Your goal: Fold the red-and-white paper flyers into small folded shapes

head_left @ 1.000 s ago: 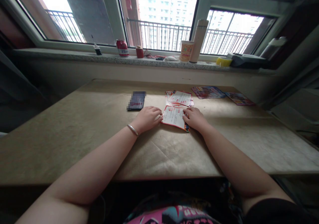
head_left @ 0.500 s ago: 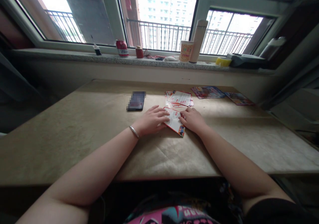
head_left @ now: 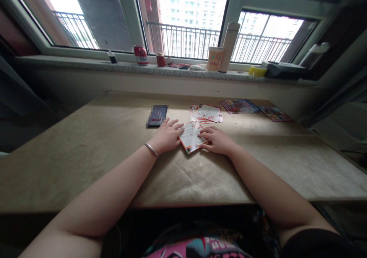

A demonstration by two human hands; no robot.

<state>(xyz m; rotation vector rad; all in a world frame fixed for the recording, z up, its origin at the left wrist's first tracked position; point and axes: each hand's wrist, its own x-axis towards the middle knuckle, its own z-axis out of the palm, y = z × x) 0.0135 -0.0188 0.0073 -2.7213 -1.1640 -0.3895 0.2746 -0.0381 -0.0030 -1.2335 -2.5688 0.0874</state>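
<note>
A white printed card (head_left: 190,136) with red-orange edges and a coloured picture at its near corner lies at a slant on the table, between my hands. At its left edge, my left hand (head_left: 168,135) rests with fingers stretched out and spread; the fingertips reach the card's side. My right hand (head_left: 217,140) has its fingers curled over the card's right side, the thumb low by the near edge. Just beyond lies a loose pile of similar white and red cards (head_left: 210,112). A dark phone (head_left: 159,114), partly blurred out, is behind my left hand.
Two groups of colourful printed sheets, one pile (head_left: 240,106) and another (head_left: 275,113), lie at the table's far right. On the windowsill (head_left: 172,70) stand a red can (head_left: 140,56), a small red jar (head_left: 161,60), a paper cup (head_left: 214,59), a tall bottle (head_left: 228,47) and a yellow item (head_left: 257,71).
The card has turned, its near corner swinging from right to left. My left hand has shifted left, off the card's face to its edge, fingers wider. My right hand has moved slightly nearer me.
</note>
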